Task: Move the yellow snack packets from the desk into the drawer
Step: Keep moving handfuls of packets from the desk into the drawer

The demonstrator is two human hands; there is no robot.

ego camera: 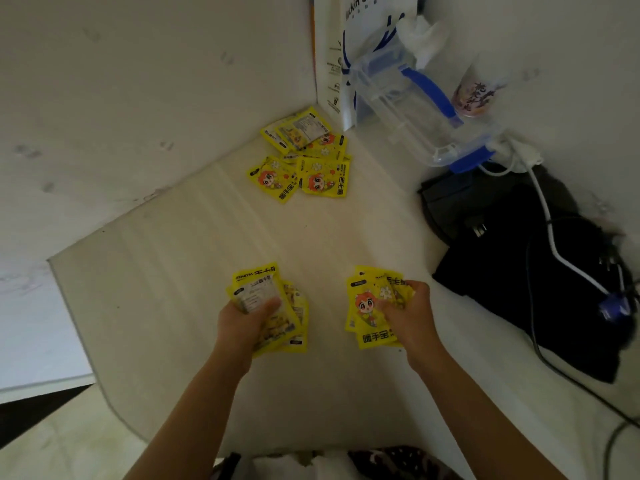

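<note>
Several yellow snack packets with a cartoon figure lie in a loose pile at the far corner of the pale desk. My left hand grips a fanned bunch of the same yellow packets, mostly back side up. My right hand grips a second bunch, front side up. Both hands hover over the desk's near middle, apart from each other. No drawer is in view.
A clear plastic container with blue clips leans at the back right, next to a white paper bag and a cup. A black cloth bundle with white and black cables covers the right side. The desk's left edge drops to the floor.
</note>
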